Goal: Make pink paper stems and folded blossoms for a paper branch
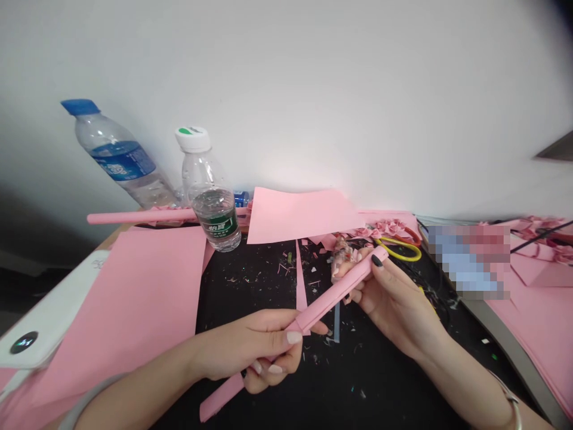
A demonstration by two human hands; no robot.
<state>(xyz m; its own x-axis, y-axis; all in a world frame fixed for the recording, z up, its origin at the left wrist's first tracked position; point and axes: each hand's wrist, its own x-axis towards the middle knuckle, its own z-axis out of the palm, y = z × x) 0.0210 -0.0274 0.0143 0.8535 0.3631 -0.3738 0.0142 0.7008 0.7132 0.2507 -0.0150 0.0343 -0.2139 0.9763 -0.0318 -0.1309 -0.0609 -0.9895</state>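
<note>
A long pink paper roll [329, 300] lies slantwise between my hands, its lower end at the bottom left and its upper end at the right. My left hand [268, 346] wraps round it below the middle, with the thumb on top. Near the upper end, my right hand [385, 292] pinches the roll between thumb and fingers. A narrow pink paper strip [301, 275] lies on the black work surface [259, 286] behind the roll. Just beyond my right fingertips sits a crumpled clear, reddish bundle [342, 254], partly hidden.
Two plastic bottles, one blue-capped [119, 155] and one white-capped [210, 197], stand at the back left. Pink sheets [138, 286] lie left, over a white device [49, 322]. Another pink sheet [299, 215] leans near the wall. Yellow-handled scissors [403, 254] and paper flowers [389, 228] are behind my right hand.
</note>
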